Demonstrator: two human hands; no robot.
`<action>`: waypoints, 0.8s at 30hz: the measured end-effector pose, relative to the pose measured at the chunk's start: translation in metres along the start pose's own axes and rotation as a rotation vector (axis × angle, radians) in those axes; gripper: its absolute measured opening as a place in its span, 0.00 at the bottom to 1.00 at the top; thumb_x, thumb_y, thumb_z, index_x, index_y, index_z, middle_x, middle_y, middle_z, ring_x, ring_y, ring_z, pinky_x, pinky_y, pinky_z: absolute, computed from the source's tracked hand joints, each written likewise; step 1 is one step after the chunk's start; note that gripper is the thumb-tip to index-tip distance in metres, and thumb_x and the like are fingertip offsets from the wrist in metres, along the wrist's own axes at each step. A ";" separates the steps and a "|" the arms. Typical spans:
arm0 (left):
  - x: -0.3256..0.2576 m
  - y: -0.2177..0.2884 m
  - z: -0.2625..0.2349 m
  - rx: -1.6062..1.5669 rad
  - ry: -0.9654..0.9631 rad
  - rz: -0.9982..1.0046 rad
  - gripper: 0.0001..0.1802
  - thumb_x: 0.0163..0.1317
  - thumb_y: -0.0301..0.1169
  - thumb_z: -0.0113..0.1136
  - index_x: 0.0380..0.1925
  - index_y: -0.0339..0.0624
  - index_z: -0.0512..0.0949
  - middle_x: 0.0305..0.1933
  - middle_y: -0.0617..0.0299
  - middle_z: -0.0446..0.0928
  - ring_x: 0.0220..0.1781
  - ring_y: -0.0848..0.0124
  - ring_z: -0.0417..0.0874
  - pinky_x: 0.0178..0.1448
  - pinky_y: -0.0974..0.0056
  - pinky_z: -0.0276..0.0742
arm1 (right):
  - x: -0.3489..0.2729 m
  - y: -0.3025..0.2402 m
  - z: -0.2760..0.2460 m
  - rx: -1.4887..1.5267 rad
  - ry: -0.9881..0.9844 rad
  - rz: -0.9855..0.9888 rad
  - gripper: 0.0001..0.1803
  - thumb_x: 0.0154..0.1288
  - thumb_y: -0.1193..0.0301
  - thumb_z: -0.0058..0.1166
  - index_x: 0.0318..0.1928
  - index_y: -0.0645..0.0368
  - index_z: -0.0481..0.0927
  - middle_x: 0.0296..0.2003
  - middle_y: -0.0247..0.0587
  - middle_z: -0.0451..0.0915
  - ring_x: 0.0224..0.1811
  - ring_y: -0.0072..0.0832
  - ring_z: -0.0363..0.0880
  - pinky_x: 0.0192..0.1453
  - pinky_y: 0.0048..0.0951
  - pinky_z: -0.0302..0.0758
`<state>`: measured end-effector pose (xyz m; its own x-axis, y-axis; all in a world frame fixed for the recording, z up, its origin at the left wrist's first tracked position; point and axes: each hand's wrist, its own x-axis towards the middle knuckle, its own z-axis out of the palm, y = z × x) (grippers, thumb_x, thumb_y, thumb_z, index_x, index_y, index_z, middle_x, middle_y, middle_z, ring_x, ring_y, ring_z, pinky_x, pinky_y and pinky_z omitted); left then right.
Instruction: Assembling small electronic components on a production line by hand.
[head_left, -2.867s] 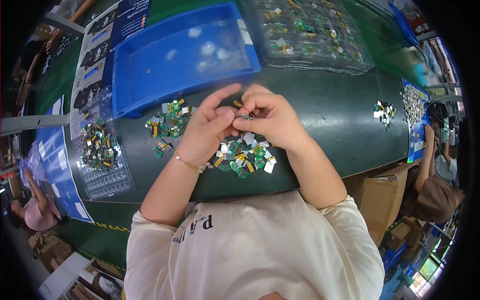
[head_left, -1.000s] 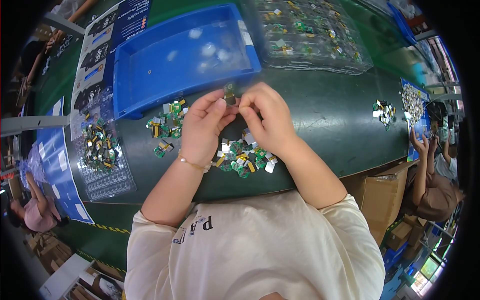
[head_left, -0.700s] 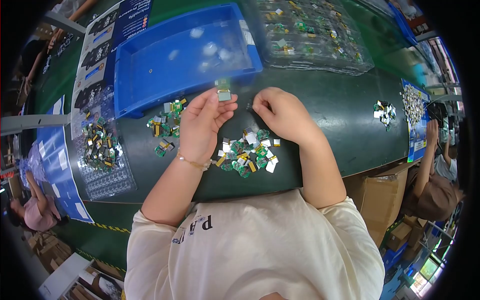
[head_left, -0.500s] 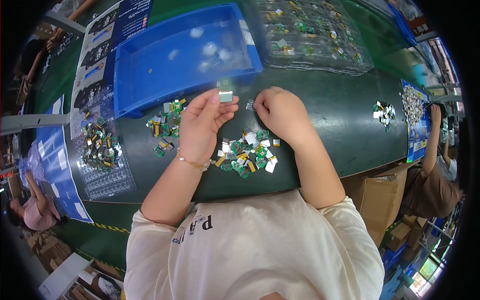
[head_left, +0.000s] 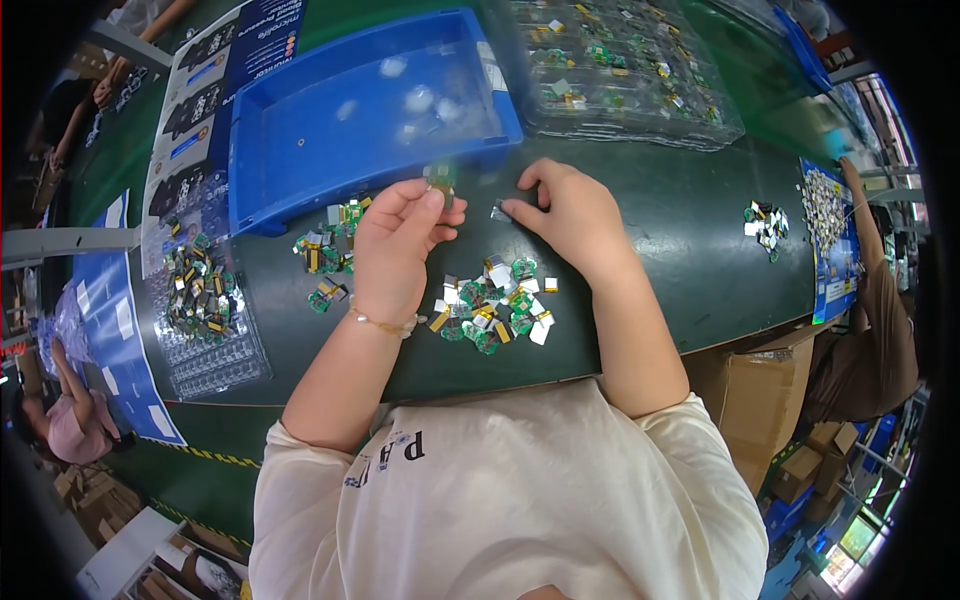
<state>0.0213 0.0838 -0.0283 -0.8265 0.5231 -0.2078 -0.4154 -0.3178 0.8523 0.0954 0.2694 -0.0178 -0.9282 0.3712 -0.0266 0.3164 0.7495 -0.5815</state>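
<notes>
My left hand [head_left: 400, 235] is closed in a pinch on a small green circuit board [head_left: 441, 178], held up near the front edge of the blue bin. The fingers partly cover the board. To its right, my right hand [head_left: 575, 220] has its thumb and index finger apart. The thumb tip touches or nearly touches a small clear piece of film [head_left: 499, 212] at the table surface. Between my forearms lies a loose pile of circuit boards [head_left: 490, 308] with white and silvery squares and yellow strips. Another small group of boards [head_left: 322, 252] lies left of my left hand.
Beyond my hands stands a blue bin [head_left: 375, 165] holding a few clear bits. A stack of clear trays [head_left: 640, 130] with boards is far right of it. More boards [head_left: 200, 295] lie on a clear tray at left. Another small pile [head_left: 767, 232] lies at right.
My right index finger has lifted away from the thumb, opening the pinch by the clear film. My left hand has shifted slightly left and turned the circuit board, which no longer shows its pale face.
</notes>
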 end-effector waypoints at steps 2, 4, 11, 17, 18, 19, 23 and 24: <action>-0.001 0.002 -0.001 0.048 -0.021 0.018 0.07 0.63 0.27 0.54 0.39 0.37 0.74 0.37 0.54 0.81 0.36 0.72 0.81 0.41 0.69 0.76 | -0.002 0.000 0.004 -0.044 0.040 -0.030 0.16 0.49 0.62 0.65 0.36 0.54 0.76 0.24 0.36 0.74 0.27 0.33 0.75 0.32 0.33 0.71; -0.002 0.006 -0.002 0.096 -0.040 0.034 0.05 0.62 0.26 0.56 0.37 0.37 0.75 0.35 0.55 0.81 0.35 0.72 0.81 0.41 0.70 0.76 | -0.002 -0.001 0.006 -0.088 0.079 -0.060 0.16 0.49 0.62 0.65 0.37 0.54 0.76 0.23 0.36 0.74 0.28 0.33 0.75 0.31 0.33 0.71; -0.016 0.045 -0.004 0.206 0.084 0.462 0.03 0.62 0.21 0.55 0.35 0.32 0.74 0.36 0.54 0.80 0.34 0.70 0.83 0.41 0.69 0.79 | -0.006 -0.014 0.004 0.078 -0.046 -0.326 0.11 0.50 0.64 0.63 0.34 0.53 0.78 0.25 0.35 0.74 0.29 0.34 0.74 0.34 0.33 0.71; -0.032 0.053 -0.036 0.484 0.167 0.400 0.06 0.60 0.20 0.55 0.38 0.32 0.77 0.40 0.56 0.80 0.40 0.71 0.81 0.44 0.70 0.77 | -0.016 -0.014 0.017 0.116 -0.273 -0.629 0.11 0.51 0.62 0.62 0.31 0.54 0.80 0.28 0.36 0.75 0.37 0.37 0.74 0.41 0.35 0.72; -0.034 0.055 -0.045 0.643 0.182 0.384 0.06 0.60 0.19 0.56 0.38 0.33 0.77 0.42 0.57 0.80 0.41 0.73 0.81 0.44 0.71 0.77 | -0.018 -0.019 0.018 0.120 -0.275 -0.632 0.11 0.51 0.62 0.62 0.31 0.54 0.80 0.28 0.36 0.75 0.37 0.37 0.74 0.41 0.35 0.72; -0.036 0.055 -0.052 0.773 0.204 0.393 0.08 0.58 0.21 0.59 0.39 0.36 0.79 0.43 0.58 0.80 0.43 0.70 0.80 0.48 0.69 0.74 | -0.021 -0.025 0.018 0.054 -0.285 -0.592 0.12 0.50 0.61 0.62 0.32 0.53 0.80 0.28 0.36 0.75 0.37 0.37 0.74 0.41 0.36 0.72; -0.043 0.057 -0.075 1.407 0.248 0.571 0.12 0.54 0.23 0.62 0.40 0.38 0.80 0.43 0.56 0.79 0.45 0.63 0.78 0.50 0.64 0.72 | -0.033 -0.037 0.029 -0.048 -0.199 -0.526 0.14 0.48 0.59 0.63 0.32 0.52 0.76 0.30 0.34 0.75 0.37 0.36 0.75 0.41 0.36 0.72; -0.044 0.059 -0.075 1.491 0.281 0.625 0.13 0.52 0.24 0.62 0.40 0.39 0.80 0.44 0.56 0.79 0.47 0.61 0.77 0.51 0.63 0.71 | -0.034 -0.037 0.031 -0.049 -0.167 -0.537 0.13 0.49 0.61 0.62 0.32 0.51 0.76 0.29 0.33 0.75 0.37 0.35 0.75 0.40 0.36 0.72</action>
<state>0.0049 -0.0172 -0.0052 -0.8235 0.4094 0.3928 0.5633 0.6727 0.4798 0.1093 0.2116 -0.0208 -0.9785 -0.1585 0.1321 -0.2042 0.8355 -0.5101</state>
